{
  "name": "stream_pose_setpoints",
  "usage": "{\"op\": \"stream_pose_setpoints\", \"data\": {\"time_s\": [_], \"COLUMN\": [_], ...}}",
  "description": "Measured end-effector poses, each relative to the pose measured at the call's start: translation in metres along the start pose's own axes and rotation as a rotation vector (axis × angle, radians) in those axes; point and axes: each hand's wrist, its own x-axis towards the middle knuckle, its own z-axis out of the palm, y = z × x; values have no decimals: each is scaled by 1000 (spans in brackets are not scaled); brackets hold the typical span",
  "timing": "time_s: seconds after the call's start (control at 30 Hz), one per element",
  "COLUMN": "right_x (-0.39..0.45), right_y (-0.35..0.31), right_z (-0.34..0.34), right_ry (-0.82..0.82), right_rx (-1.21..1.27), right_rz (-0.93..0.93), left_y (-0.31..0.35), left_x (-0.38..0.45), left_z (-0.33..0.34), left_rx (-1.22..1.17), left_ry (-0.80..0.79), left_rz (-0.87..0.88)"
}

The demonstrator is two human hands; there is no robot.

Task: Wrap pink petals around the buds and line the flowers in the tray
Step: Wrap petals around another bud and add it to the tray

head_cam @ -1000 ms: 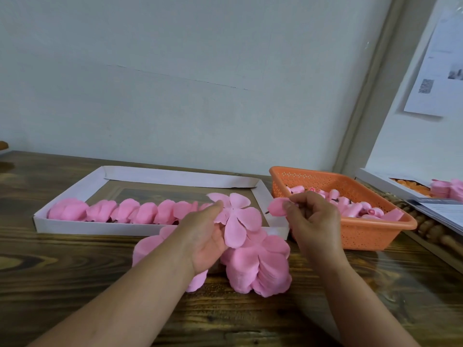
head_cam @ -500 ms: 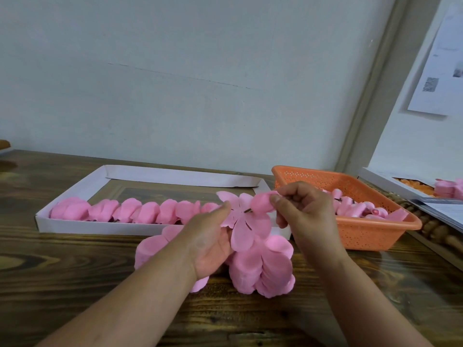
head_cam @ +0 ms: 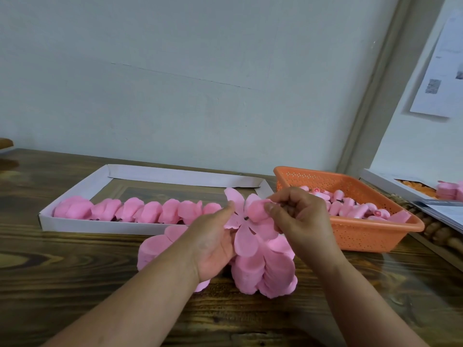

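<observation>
Wood-grain table against pale wall; left hand pinches petal sheet, right hand grips bud.

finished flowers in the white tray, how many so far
7 finished flowers lie in one row along the white tray's near wall, left corner to the left hand, which may hide more.

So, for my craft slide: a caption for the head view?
Left hand holds a petal piece, right hand brings a bud.
</observation>
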Motion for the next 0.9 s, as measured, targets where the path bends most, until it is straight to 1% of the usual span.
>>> {"op": "stream_pose_setpoints", "data": {"time_s": [0.17, 0.53, 0.9], "right_x": [-3, -8, -9], "right_y": [2, 3, 6], "right_z": [3, 4, 7], "right_ry": [-13, -64, -69], "right_rx": [-15, -147, -158], "right_rz": [-11, -82, -55], "left_y": [-1, -1, -2], "left_x": [0, -3, -4], "left_z": [0, -1, 5], "left_rx": [2, -5, 31], "left_ry": [36, 4, 29], "left_rz": [18, -55, -24]}}
